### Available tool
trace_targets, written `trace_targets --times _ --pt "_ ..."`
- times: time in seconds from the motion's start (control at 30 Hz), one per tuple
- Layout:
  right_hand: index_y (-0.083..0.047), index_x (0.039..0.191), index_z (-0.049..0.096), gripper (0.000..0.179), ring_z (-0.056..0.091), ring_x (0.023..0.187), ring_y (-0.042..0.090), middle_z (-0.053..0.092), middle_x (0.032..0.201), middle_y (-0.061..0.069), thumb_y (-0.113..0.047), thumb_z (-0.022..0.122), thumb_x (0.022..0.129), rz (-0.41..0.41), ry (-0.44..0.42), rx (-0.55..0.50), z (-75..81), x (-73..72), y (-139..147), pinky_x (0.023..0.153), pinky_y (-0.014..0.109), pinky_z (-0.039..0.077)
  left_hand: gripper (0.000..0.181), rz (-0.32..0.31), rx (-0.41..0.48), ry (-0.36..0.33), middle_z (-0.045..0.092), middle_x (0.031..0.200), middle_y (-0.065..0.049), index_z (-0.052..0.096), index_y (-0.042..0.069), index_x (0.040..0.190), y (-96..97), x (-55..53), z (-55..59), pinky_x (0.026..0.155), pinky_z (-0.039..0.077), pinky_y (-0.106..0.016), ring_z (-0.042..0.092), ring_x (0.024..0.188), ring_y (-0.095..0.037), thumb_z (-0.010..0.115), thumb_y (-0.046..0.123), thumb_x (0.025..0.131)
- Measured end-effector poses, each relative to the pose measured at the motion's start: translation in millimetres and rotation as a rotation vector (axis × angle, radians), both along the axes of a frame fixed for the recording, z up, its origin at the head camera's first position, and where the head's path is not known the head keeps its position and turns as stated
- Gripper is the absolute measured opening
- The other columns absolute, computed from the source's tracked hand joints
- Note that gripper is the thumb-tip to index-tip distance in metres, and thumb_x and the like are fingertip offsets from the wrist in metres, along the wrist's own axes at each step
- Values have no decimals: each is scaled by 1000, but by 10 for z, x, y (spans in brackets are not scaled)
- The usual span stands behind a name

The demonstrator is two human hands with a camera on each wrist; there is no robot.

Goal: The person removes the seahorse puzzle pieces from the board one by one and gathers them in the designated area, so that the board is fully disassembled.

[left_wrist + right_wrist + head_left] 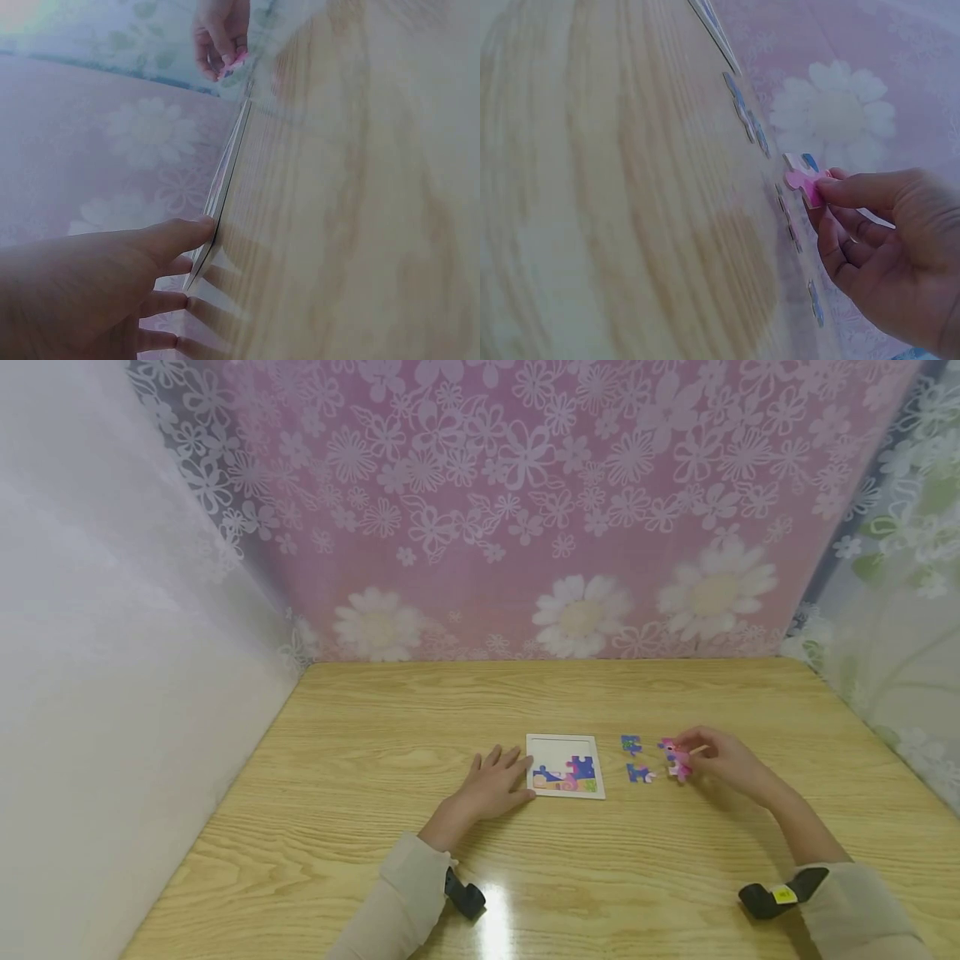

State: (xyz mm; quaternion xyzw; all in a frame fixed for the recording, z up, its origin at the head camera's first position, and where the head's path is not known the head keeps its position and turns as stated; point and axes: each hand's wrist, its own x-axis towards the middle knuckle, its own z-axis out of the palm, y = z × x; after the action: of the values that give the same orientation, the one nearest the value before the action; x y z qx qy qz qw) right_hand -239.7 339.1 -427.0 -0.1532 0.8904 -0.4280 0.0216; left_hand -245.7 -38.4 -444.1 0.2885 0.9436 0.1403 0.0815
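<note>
A square white puzzle tray (pixel 551 752) lies on the table, its lower part filled with purple, pink and orange pieces. My left hand (pixel 489 787) rests at the tray's left edge, fingers spread and thumb against the rim in the left wrist view. Right of the tray, my right hand (pixel 723 764) pinches a pink puzzle piece (pixel 807 182) between thumb and fingers, held just above the table. Two bluish puzzle pieces, an upper one (pixel 631 744) and a lower one (pixel 638 773), lie between tray and right hand. Another piece (pixel 787 219) lies beneath the held one.
The wood-grain table (pixel 375 735) extends around the tray. Behind it hangs a pink curtain (pixel 480 527) with white flowers. A pale curtain (pixel 112 652) borders the left side. A further loose piece (pixel 815 304) lies near my right hand.
</note>
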Motion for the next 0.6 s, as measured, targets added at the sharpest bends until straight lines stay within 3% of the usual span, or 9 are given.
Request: trace_targets --times 0.33,0.5,0.6 --pt "10 113 53 28 57 85 24 57 104 25 -5 58 90 -10 -34 19 -124 -31 128 56 30 47 59 -5 -4 6 23 149 -8 33 17 144 0 7 21 104 11 -55 13 135 -34 48 44 94" --pt "11 115 52 30 56 84 16 57 107 26 -5 57 90 -2 -53 10 -138 -18 135 57 29 47 59 -5 -4 9 23 149 -9 33 17 144 -3 9 26 104 11 -56 13 135 -34 48 43 93" --pt "10 117 54 31 56 88 19 58 108 24 -5 58 90 -12 -32 48 -155 -13 133 61 27 47 59 -4 -6 8 23 149 -9 33 16 144 -4 10 30 104 12 -56 14 135 -34 48 43 93"
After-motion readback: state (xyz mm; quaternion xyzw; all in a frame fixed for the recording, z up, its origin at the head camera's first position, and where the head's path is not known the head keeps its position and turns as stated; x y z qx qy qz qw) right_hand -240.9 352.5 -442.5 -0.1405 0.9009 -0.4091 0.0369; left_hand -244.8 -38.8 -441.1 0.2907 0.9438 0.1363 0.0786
